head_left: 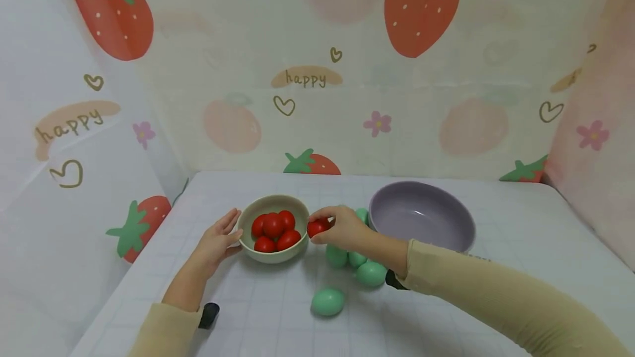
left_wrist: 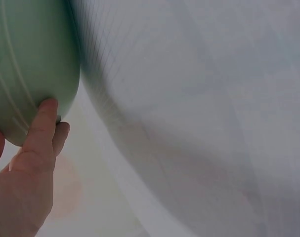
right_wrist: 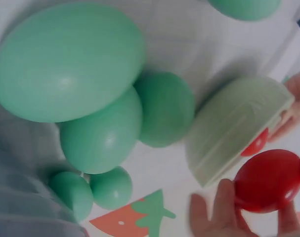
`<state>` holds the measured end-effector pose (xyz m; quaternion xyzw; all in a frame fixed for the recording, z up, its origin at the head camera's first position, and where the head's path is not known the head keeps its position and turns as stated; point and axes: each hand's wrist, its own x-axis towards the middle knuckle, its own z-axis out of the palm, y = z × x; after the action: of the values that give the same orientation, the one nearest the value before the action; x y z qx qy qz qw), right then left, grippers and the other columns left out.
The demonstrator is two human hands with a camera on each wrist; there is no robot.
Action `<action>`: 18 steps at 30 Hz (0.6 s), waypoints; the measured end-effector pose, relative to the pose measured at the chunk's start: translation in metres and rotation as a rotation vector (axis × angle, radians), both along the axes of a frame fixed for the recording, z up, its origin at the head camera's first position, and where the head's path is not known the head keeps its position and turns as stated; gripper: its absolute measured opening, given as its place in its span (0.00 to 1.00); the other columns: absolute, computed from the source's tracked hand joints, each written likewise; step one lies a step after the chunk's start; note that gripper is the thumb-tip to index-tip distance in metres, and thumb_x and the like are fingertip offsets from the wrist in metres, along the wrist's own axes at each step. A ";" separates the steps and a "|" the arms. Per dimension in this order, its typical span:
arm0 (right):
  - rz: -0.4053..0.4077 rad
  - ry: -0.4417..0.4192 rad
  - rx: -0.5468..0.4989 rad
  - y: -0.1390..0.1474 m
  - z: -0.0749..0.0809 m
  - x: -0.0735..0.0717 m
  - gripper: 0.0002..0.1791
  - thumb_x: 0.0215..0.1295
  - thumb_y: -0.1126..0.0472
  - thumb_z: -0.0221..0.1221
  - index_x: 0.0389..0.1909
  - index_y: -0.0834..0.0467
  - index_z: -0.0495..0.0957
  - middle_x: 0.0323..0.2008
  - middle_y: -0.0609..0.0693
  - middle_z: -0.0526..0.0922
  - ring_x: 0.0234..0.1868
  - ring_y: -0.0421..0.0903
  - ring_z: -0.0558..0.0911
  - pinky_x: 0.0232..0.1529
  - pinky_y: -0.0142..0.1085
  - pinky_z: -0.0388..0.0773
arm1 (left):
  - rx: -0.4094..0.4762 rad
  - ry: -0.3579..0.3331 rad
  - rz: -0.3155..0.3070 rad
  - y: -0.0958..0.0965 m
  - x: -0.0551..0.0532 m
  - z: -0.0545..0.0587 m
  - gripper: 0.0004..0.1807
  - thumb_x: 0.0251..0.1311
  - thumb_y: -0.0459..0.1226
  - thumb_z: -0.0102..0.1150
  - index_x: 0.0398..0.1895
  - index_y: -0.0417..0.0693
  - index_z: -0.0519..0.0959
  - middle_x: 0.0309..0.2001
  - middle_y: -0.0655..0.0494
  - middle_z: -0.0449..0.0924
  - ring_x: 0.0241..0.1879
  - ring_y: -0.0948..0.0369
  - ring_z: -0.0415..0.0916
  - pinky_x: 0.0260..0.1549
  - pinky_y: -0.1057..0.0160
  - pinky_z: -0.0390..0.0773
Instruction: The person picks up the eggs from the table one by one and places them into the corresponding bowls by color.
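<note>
A pale green bowl (head_left: pixel 274 258) on the left of the table holds several red eggs (head_left: pixel 273 225). At its left side my left hand (head_left: pixel 213 244) grips the bowl, thumb at the rim and fingers along the outer wall (left_wrist: pixel 33 74). By the bowl's right rim, my right hand (head_left: pixel 344 228) pinches a red egg (right_wrist: pixel 269 180) between thumb and fingers. The right wrist view shows that egg close to the bowl's opening. Several green eggs (head_left: pixel 370 274) lie under and around my right hand, partly hidden by it.
A larger purple bowl (head_left: pixel 421 214) stands on the right, beyond my right forearm, which covers part of its near edge. One green egg (head_left: pixel 328 302) lies apart, nearer the front. A strawberry-printed curtain (head_left: pixel 307 120) hangs behind the table (head_left: pixel 521 225).
</note>
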<state>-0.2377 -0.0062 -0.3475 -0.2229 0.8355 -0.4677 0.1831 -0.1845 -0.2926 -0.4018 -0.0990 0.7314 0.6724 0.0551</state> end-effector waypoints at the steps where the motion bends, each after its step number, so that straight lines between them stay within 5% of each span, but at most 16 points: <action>1: -0.004 -0.022 -0.016 -0.001 0.001 0.000 0.19 0.57 0.66 0.70 0.52 0.57 0.85 0.46 0.52 0.83 0.42 0.48 0.80 0.40 0.34 0.82 | 0.002 0.001 0.002 0.001 0.000 0.000 0.38 0.75 0.28 0.43 0.81 0.41 0.37 0.81 0.45 0.37 0.79 0.45 0.41 0.69 0.39 0.59; 7: 0.024 -0.094 -0.083 -0.009 0.004 0.002 0.21 0.58 0.67 0.69 0.54 0.58 0.84 0.51 0.53 0.82 0.45 0.47 0.81 0.44 0.37 0.84 | -0.002 -0.003 0.001 0.000 0.001 0.000 0.38 0.75 0.28 0.42 0.81 0.41 0.37 0.81 0.45 0.37 0.79 0.45 0.40 0.69 0.39 0.59; 18: 0.027 -0.065 -0.115 -0.029 0.009 -0.006 0.21 0.58 0.72 0.67 0.54 0.61 0.83 0.54 0.54 0.81 0.45 0.48 0.80 0.42 0.34 0.83 | 0.001 -0.010 0.028 0.001 0.000 -0.001 0.37 0.75 0.27 0.43 0.81 0.41 0.39 0.80 0.46 0.39 0.79 0.45 0.41 0.69 0.40 0.60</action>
<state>-0.2436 -0.0349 -0.3387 -0.2290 0.7977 -0.5193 0.2036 -0.1848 -0.2913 -0.4027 -0.1126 0.7295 0.6728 0.0493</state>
